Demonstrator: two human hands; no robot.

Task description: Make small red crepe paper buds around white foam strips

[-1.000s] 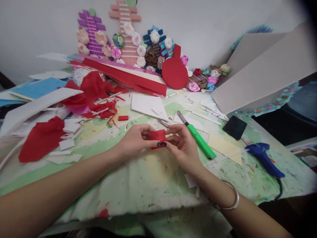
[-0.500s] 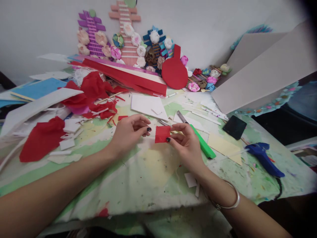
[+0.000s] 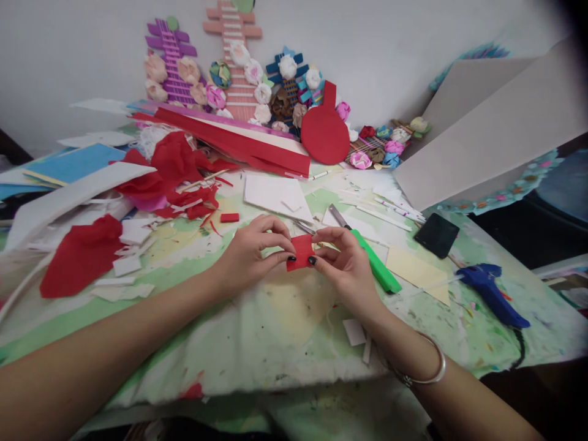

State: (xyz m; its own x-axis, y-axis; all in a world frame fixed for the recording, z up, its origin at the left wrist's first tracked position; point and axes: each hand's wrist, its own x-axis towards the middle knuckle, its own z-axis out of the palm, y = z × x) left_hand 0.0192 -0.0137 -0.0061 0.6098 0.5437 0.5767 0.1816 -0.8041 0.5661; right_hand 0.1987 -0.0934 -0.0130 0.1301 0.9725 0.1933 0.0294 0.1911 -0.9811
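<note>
Clearly, my left hand (image 3: pixel 250 252) and right hand (image 3: pixel 344 260) each have a pinching grip on the small red piece (image 3: pixel 302 252), between them above the table (image 3: pixel 275 343). I judge it light, thin and easily creased, best taken by its side edges.

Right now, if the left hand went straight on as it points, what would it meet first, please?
Past the held red piece, the left hand would probably meet the right hand, though depth is unclear.

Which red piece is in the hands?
The small red square, held at its edges between the left hand and right hand; the other red pieces touch neither hand.
</note>
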